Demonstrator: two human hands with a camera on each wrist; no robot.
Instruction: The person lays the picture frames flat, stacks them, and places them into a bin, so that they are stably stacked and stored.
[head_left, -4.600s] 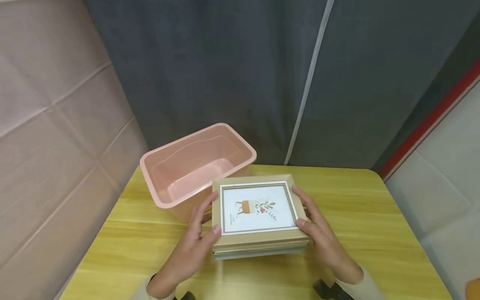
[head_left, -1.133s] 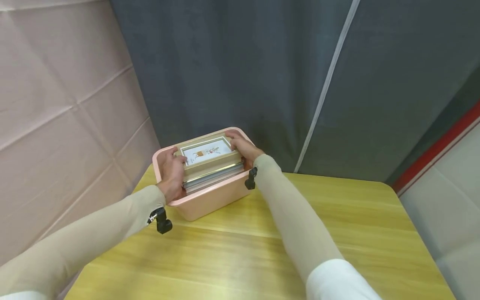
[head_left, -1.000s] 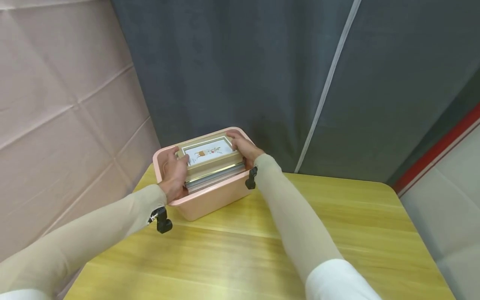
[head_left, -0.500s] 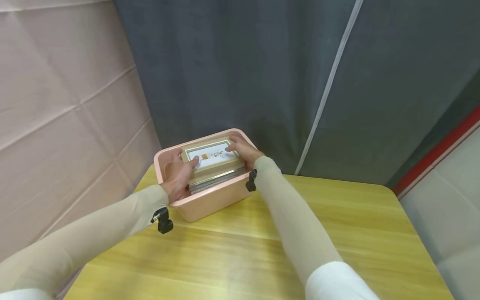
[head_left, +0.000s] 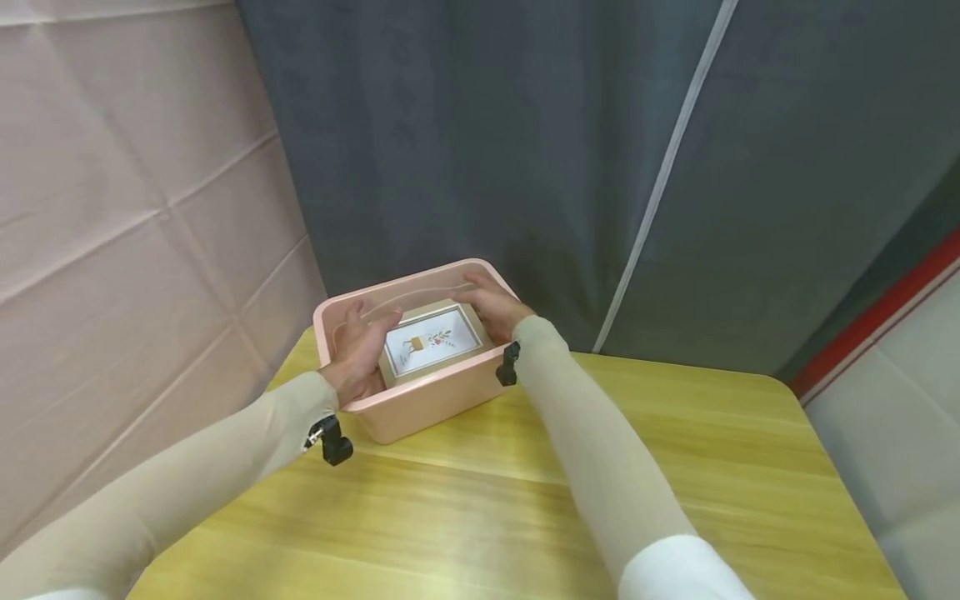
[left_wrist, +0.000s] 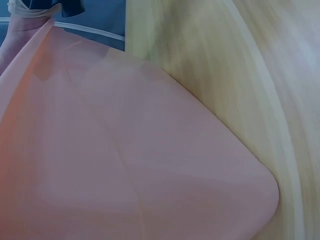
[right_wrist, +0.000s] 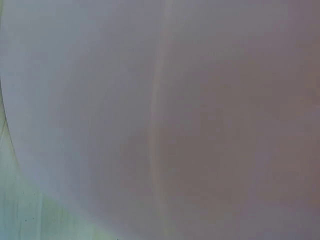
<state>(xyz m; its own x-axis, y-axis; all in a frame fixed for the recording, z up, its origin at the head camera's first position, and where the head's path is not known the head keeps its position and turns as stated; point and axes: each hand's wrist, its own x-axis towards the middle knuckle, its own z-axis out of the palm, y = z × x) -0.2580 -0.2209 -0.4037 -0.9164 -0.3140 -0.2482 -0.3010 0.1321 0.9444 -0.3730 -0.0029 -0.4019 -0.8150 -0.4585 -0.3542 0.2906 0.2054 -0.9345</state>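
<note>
A beige picture frame point(head_left: 435, 343) with a plant-pot print lies face up inside the pink plastic bin point(head_left: 427, 408), below its rim. Whatever lies underneath the frame is hidden by the bin's front wall. My left hand point(head_left: 360, 346) reaches over the left rim, fingers spread and loose, thumb overlapping the frame's upper left corner in the head view. At the right end, my right hand point(head_left: 491, 307) is inside the rim, its fingers relaxed above the frame's far right corner. Both wrist views are mostly filled by the bin's pink outer wall point(left_wrist: 150, 150).
The bin stands at the back left of a yellow wood-grain table point(head_left: 585, 483). Behind it hangs a dark grey curtain point(head_left: 465, 142), and a pale pink fabric wall point(head_left: 135, 275) runs along the left. Black wrist cameras sit close outside the bin's front.
The stacked picture frames were carried from the table into the pink bin by both hands. Over the last half second the top frame sank lower and the fingers loosened from it.
</note>
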